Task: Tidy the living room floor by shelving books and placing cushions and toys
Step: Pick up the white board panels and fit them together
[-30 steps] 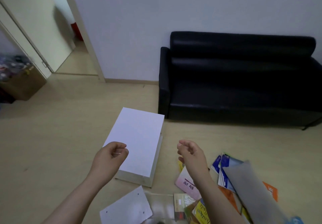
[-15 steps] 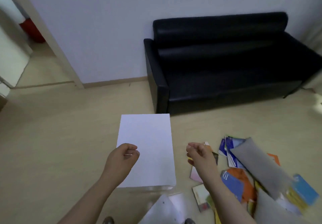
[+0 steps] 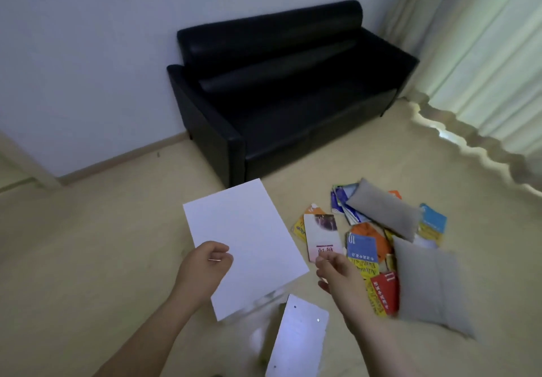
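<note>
A heap of colourful books (image 3: 360, 247) lies on the floor to the right, with a pink-and-white book (image 3: 322, 235) at its left edge. Two grey cushions rest on the heap, one at the back (image 3: 384, 212) and a larger one in front (image 3: 431, 282). My left hand (image 3: 205, 268) hovers over the near-left corner of a white shelf box (image 3: 246, 235), its fingers curled into a loose fist; a thin pale glint shows at the thumb. My right hand (image 3: 337, 274) hangs just above the pink-and-white book's near end, fingers relaxed and holding nothing.
A black sofa (image 3: 278, 89) stands against the far wall. Pale curtains (image 3: 484, 68) hang down to the floor at the right. A loose white panel with small holes (image 3: 296, 344) lies near my feet. Bare wooden floor (image 3: 88, 244) stretches to the left.
The view has swung to the right: the doorway has left the frame and the curtains have come in. Both hands keep the same pose in front of me.
</note>
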